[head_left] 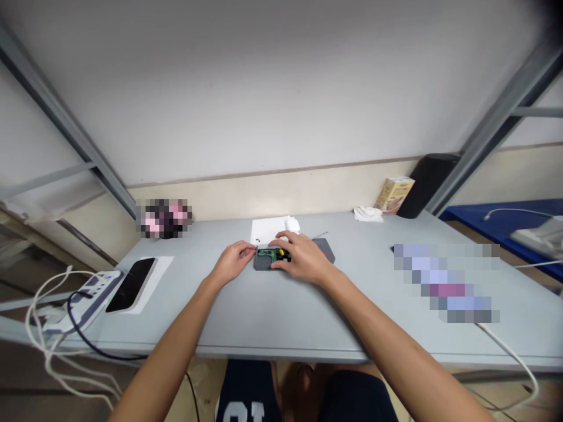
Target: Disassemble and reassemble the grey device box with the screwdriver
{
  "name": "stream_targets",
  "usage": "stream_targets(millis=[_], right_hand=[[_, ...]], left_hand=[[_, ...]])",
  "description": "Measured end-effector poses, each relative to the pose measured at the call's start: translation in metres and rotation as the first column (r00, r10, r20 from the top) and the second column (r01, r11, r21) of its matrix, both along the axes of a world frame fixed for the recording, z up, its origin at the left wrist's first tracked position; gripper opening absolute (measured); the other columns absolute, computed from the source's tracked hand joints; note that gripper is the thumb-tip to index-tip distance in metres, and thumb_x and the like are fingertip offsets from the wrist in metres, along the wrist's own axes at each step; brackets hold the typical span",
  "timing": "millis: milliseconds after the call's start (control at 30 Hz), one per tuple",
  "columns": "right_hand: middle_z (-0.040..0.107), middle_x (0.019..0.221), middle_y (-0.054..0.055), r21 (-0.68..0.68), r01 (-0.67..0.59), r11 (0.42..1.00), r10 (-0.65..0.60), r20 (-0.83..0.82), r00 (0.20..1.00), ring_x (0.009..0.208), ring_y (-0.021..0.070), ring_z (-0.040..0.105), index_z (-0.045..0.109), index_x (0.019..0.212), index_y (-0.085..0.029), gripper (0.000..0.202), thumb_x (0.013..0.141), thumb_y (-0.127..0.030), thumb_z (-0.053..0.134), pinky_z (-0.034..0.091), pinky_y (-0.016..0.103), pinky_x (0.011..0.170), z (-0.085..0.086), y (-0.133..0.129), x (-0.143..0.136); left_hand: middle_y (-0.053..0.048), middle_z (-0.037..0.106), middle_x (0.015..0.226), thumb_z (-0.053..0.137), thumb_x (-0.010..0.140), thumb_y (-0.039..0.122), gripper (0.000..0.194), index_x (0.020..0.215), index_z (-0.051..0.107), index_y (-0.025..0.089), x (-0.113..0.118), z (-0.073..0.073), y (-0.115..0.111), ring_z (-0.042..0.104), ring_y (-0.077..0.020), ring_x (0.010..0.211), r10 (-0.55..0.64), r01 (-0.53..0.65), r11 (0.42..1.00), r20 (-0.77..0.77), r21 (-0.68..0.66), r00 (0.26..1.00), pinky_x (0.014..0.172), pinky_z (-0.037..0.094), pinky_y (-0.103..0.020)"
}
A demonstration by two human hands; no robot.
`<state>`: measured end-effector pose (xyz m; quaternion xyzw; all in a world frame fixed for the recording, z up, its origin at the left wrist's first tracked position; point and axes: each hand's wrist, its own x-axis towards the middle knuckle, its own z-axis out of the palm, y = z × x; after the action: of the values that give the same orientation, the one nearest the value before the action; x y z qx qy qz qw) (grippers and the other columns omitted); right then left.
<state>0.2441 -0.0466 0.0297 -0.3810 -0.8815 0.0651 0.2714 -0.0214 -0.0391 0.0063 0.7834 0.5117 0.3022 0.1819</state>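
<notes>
An opened dark grey casing [263, 263] lies on the table, with a green circuit board [267, 252] showing inside it. At its left end, the fingertips of my left hand [234, 259] are closed on the edge. My right hand [304, 257] reaches over the casing's right part, thumb at the near side and fingers at the far side, gripping it. A small yellow and black part [281, 253] shows under those fingers; its kind is unclear. Partly behind my right hand lies a flat dark grey piece [325, 249] with a touch of orange.
White paper [266, 228] with tiny dark bits and a small white case [292, 225] lies beyond the casing. At left are a phone [132, 285] and a power strip [83, 302] with cables. A carton [394, 195], tissue [368, 214] and black cylinder [427, 184] stand back right.
</notes>
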Motion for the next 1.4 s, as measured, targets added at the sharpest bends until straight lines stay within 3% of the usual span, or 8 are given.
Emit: stream_targets(millis=[133, 233, 300, 367, 467, 633, 833, 1400], right_hand=[[0.068, 0.121, 0.012, 0.059, 0.141, 0.988, -0.114, -0.331, 0.937, 0.103, 0.0255, 0.067, 0.067, 0.125, -0.024, 0.028, 0.105, -0.034, 0.050, 0.052, 0.040, 0.092, 0.012, -0.002, 0.004], [0.067, 0.104, 0.011, 0.138, 0.335, 0.932, -0.179, -0.627, 0.758, 0.098, 0.0250, 0.065, 0.066, 0.109, -0.022, 0.027, 0.106, -0.037, 0.045, 0.052, 0.039, 0.090, 0.019, -0.004, 0.007], [0.065, 0.106, 0.013, 0.165, 0.518, 0.839, -0.234, -0.750, 0.618, 0.101, 0.0268, 0.063, 0.065, 0.105, -0.021, 0.030, 0.104, -0.043, 0.045, 0.050, 0.042, 0.092, 0.022, -0.005, 0.009], [0.063, 0.105, 0.013, 0.083, 0.656, 0.751, -0.337, -0.805, 0.488, 0.098, 0.0271, 0.061, 0.064, 0.104, -0.020, 0.036, 0.104, -0.048, 0.042, 0.048, 0.043, 0.091, 0.024, -0.005, 0.014], [0.062, 0.088, 0.007, -0.152, 0.693, 0.705, -0.530, -0.762, 0.372, 0.076, 0.0228, 0.058, 0.062, 0.103, -0.022, 0.042, 0.105, -0.054, 0.035, 0.045, 0.038, 0.079, 0.023, -0.003, 0.020], [0.063, 0.076, 0.002, -0.289, 0.562, 0.775, -0.586, -0.661, 0.468, 0.066, 0.0198, 0.055, 0.064, 0.102, -0.022, 0.046, 0.099, -0.064, 0.044, 0.040, 0.033, 0.070, 0.014, 0.003, 0.019], [0.075, 0.096, 0.007, -0.291, 0.487, 0.824, -0.562, -0.539, 0.628, 0.075, 0.0210, 0.059, 0.072, 0.104, -0.023, 0.047, 0.097, -0.063, 0.050, 0.039, 0.032, 0.072, 0.001, 0.008, 0.008], [0.070, 0.078, 0.004, -0.265, 0.602, 0.753, -0.644, -0.485, 0.592, 0.067, 0.0194, 0.055, 0.071, 0.094, -0.023, 0.041, 0.099, -0.058, 0.050, 0.032, 0.030, 0.066, -0.001, 0.009, 0.010]], left_hand=[[-0.003, 0.066, 0.081, 0.058, 0.098, 0.038, 0.026, 0.103, 0.076, 0.020, 0.001, 0.002, -0.002, 0.059, -0.0181, 0.073, -0.005, 0.005, 1.000, 0.002, -0.008, 1.000, 0.072, 0.049, -0.031], [-0.003, 0.064, 0.081, 0.057, 0.098, 0.038, 0.026, 0.103, 0.076, 0.020, 0.001, 0.002, -0.003, 0.059, -0.0183, 0.073, -0.007, 0.007, 1.000, 0.005, -0.016, 1.000, 0.072, 0.048, -0.031], [-0.002, 0.063, 0.081, 0.057, 0.097, 0.038, 0.026, 0.103, 0.076, 0.020, 0.001, 0.003, -0.003, 0.058, -0.0182, 0.073, -0.009, 0.009, 1.000, 0.006, -0.025, 1.000, 0.072, 0.048, -0.031], [-0.002, 0.062, 0.080, 0.057, 0.097, 0.038, 0.027, 0.103, 0.075, 0.020, 0.002, 0.003, -0.003, 0.057, -0.0179, 0.073, -0.010, 0.011, 1.000, 0.010, -0.029, 1.000, 0.072, 0.047, -0.031], [-0.002, 0.061, 0.080, 0.057, 0.097, 0.037, 0.026, 0.103, 0.075, 0.020, 0.002, 0.003, -0.003, 0.057, -0.0175, 0.072, -0.015, 0.015, 1.000, 0.014, -0.025, 1.000, 0.072, 0.046, -0.030], [-0.002, 0.061, 0.079, 0.057, 0.097, 0.037, 0.025, 0.101, 0.075, 0.020, 0.001, 0.002, -0.002, 0.057, -0.0175, 0.071, -0.017, 0.018, 1.000, 0.013, -0.017, 1.000, 0.071, 0.046, -0.030], [-0.002, 0.061, 0.080, 0.057, 0.098, 0.037, 0.026, 0.102, 0.075, 0.019, 0.000, 0.000, -0.001, 0.057, -0.0169, 0.072, -0.031, 0.031, 0.999, 0.009, -0.006, 0.999, 0.071, 0.045, -0.029], [-0.002, 0.061, 0.080, 0.058, 0.097, 0.033, 0.023, 0.100, 0.076, 0.020, 0.001, 0.003, -0.003, 0.058, -0.0168, 0.072, -0.020, 0.020, 1.000, 0.001, 0.000, 1.000, 0.071, 0.046, -0.029]])
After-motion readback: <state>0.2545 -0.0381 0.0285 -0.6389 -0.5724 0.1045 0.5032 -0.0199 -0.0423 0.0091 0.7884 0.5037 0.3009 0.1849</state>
